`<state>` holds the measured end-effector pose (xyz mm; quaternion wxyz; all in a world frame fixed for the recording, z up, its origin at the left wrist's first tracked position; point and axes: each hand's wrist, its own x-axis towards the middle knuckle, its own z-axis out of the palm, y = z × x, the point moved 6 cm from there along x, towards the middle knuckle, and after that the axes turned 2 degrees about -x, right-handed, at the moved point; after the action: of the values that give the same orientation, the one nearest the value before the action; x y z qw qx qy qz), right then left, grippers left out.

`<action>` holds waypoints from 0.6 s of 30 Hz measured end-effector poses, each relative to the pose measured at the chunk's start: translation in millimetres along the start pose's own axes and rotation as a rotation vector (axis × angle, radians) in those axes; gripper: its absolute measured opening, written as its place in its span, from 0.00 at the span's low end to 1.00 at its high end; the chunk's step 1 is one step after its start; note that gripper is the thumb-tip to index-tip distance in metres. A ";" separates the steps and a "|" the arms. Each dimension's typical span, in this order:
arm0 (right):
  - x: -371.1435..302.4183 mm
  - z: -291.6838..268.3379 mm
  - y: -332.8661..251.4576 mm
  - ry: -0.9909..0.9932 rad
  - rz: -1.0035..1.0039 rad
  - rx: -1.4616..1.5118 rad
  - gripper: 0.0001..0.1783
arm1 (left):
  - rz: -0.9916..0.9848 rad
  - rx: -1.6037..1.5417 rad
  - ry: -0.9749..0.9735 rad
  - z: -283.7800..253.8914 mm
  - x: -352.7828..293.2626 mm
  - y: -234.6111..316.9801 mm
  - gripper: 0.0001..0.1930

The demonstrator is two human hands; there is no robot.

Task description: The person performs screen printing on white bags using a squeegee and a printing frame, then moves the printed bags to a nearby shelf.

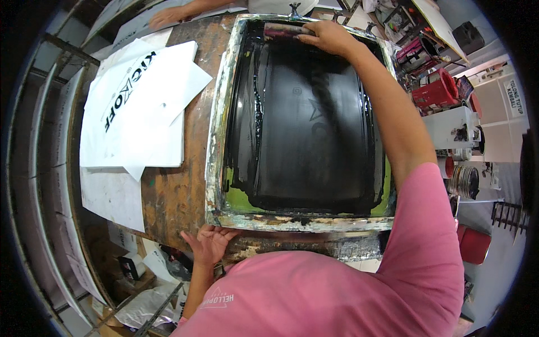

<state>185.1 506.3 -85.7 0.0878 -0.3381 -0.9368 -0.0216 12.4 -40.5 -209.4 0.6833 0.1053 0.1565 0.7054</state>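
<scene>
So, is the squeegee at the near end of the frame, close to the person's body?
No, the squeegee is at the far end of the frame, held in the right grip.

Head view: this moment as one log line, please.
right hand: holds squeegee inside frame, far end; left hand: open, by near edge; papers: left

Metal rack (72, 51) at left, stained wooden table (175, 191)
</scene>
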 end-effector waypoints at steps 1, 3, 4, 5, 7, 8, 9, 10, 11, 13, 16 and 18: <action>-4.7 2.6 -2.4 0.031 0.022 -0.026 0.24 | -0.013 0.024 0.026 -1.1 -1.7 0.6 0.49; -22.2 11.9 -12.0 0.091 0.073 -0.079 0.24 | -0.047 0.072 0.079 -1.1 0.2 2.4 0.48; -27.9 12.0 -19.1 0.102 0.089 -0.083 0.23 | -0.038 0.031 -0.006 3.1 3.3 1.7 0.49; -43.5 9.5 -29.9 0.186 0.074 -0.114 0.21 | -0.052 0.072 0.003 5.7 3.8 0.9 0.49; -73.2 2.7 -56.3 0.162 0.091 -0.119 0.22 | -0.079 0.156 0.024 17.4 9.1 1.8 0.50; -90.8 -2.7 -74.0 0.154 0.092 -0.107 0.21 | -0.064 0.116 -0.110 14.5 9.1 0.5 0.51; -109.0 -7.7 -92.0 0.149 0.093 -0.097 0.20 | -0.062 0.130 -0.106 14.7 10.4 1.3 0.51; -131.3 -12.8 -111.5 0.140 0.092 -0.062 0.19 | -0.060 0.142 -0.103 15.5 10.8 0.2 0.51; -153.5 -19.7 -135.2 0.132 0.081 -0.025 0.18 | -0.050 0.153 -0.097 16.3 8.9 -0.9 0.51; -202.7 -34.2 -180.8 -0.055 0.159 0.019 0.20 | -0.049 0.166 -0.078 14.5 8.4 -0.8 0.52; -274.1 -73.5 -239.3 -0.046 0.172 0.082 0.22 | -0.078 0.171 -0.063 15.9 11.5 -1.3 0.53; -295.6 -103.7 -261.1 -0.080 0.189 0.168 0.22 | -0.100 0.139 -0.090 20.3 12.3 0.4 0.53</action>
<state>257.7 108.7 -31.7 0.0801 -0.4170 -0.9019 0.0790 18.8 -26.7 -191.1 0.7151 0.1761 0.1792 0.6524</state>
